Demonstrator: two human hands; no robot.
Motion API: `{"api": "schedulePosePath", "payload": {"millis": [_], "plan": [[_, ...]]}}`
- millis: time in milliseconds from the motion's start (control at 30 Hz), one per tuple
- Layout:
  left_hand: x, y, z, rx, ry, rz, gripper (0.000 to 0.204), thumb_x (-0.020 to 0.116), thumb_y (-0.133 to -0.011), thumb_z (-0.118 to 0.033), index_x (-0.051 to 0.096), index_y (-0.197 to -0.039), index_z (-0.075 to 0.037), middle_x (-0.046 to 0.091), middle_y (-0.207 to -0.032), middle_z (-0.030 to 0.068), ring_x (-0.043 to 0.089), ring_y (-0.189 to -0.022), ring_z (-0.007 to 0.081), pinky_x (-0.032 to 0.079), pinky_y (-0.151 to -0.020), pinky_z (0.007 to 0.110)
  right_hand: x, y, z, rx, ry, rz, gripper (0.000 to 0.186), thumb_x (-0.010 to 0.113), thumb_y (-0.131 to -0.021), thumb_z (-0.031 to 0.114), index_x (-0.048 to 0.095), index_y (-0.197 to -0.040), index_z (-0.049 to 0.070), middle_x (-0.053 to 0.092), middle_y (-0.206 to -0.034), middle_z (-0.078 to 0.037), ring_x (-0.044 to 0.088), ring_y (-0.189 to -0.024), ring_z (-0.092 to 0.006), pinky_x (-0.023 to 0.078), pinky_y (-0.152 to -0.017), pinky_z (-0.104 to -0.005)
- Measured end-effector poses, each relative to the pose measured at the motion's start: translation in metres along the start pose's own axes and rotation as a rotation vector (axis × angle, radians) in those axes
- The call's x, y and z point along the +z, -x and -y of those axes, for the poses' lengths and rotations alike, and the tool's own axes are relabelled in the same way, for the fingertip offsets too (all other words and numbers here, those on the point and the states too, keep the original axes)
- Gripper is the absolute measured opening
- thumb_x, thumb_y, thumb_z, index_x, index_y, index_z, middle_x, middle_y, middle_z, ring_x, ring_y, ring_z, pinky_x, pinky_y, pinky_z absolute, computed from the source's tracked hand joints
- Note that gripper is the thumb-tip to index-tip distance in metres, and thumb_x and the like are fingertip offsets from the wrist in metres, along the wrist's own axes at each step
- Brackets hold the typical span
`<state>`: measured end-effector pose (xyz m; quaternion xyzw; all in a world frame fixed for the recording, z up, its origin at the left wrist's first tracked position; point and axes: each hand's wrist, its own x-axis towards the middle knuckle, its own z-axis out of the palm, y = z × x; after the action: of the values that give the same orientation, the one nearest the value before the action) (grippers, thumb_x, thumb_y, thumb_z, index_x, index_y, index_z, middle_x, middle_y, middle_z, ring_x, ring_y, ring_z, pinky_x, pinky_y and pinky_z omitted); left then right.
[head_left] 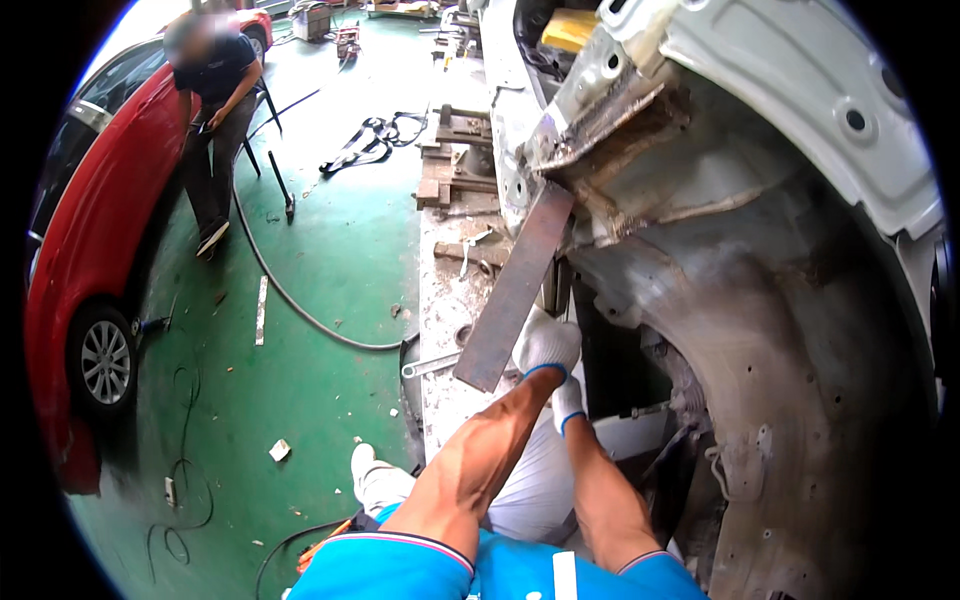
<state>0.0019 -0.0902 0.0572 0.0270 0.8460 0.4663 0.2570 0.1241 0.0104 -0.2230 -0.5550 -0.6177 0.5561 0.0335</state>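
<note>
Both of my hands wear white knit gloves with blue cuffs. My left hand (pixel 548 342) looks curled and closed just beside the lower part of a long flat steel bar (pixel 518 285). What it holds is hidden behind the glove. Slightly lower and closer to me is my right hand (pixel 568 397), partly covered by the left wrist, with its fingers out of sight. The steel bar slants from a rusty, torn bracket (pixel 610 130) on the stripped car body (pixel 690 260) down toward my left forearm.
A wrench (pixel 430 366) lies on the dirty white bench frame (pixel 445 290) with metal clamps (pixel 465 150). On the green floor are a hose (pixel 290 300), black straps (pixel 375 140) and a pole (pixel 282 188). Another person (pixel 212 100) stands by a red car (pixel 120 190).
</note>
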Motion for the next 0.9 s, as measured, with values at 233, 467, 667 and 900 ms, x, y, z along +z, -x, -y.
{"api": "schedulePosePath", "payload": {"millis": [233, 467, 667, 900], "plan": [[0.015, 0.012, -0.020, 0.001, 0.010, 0.114, 0.041, 0.060, -0.078, -0.024, 0.054, -0.109, 0.002, 0.067, -0.098, 0.0290, 0.065, -0.097, 0.0440, 0.051, -0.086, 0.049, -0.057, 0.071, 0.050, -0.057, 0.020, -0.052, 0.041, 0.044, -0.099, 0.044, 0.063, -0.093, 0.008, 0.064, -0.072, -0.007, 0.063, -0.060, -0.0215, 0.048, -0.049, -0.0359], [0.023, 0.011, -0.016, 0.031, 0.020, 0.101, 0.038, 0.061, -0.079, -0.024, 0.055, -0.107, 0.001, 0.067, -0.096, 0.0287, 0.066, -0.095, 0.0436, 0.051, -0.084, 0.050, -0.049, 0.055, 0.038, -0.040, -0.054, -0.063, 0.076, 0.031, -0.095, 0.068, 0.064, -0.087, 0.000, 0.057, -0.063, -0.008, 0.055, -0.054, -0.0191, 0.041, -0.049, -0.0351], [0.027, 0.007, -0.008, 0.066, 0.068, 0.066, 0.044, 0.063, -0.080, -0.032, 0.054, -0.106, 0.002, 0.067, -0.096, 0.0294, 0.066, -0.095, 0.0431, 0.052, -0.082, 0.048, -0.056, 0.062, 0.038, -0.248, 0.560, 0.032, 0.043, 0.038, -0.101, 0.044, 0.048, -0.120, 0.007, 0.064, -0.072, -0.025, 0.065, -0.064, -0.0413, 0.051, -0.054, -0.0487], [0.030, 0.015, -0.012, 0.026, 0.015, 0.089, 0.039, 0.061, -0.080, -0.027, 0.053, -0.107, 0.000, 0.068, -0.096, 0.0276, 0.066, -0.095, 0.0433, 0.052, -0.083, 0.049, -0.065, 0.113, 0.071, -0.014, -0.236, 0.062, 0.055, 0.039, -0.099, 0.059, 0.054, -0.070, 0.015, 0.041, -0.056, 0.004, 0.038, -0.043, -0.0093, 0.028, -0.042, -0.0286]]}}
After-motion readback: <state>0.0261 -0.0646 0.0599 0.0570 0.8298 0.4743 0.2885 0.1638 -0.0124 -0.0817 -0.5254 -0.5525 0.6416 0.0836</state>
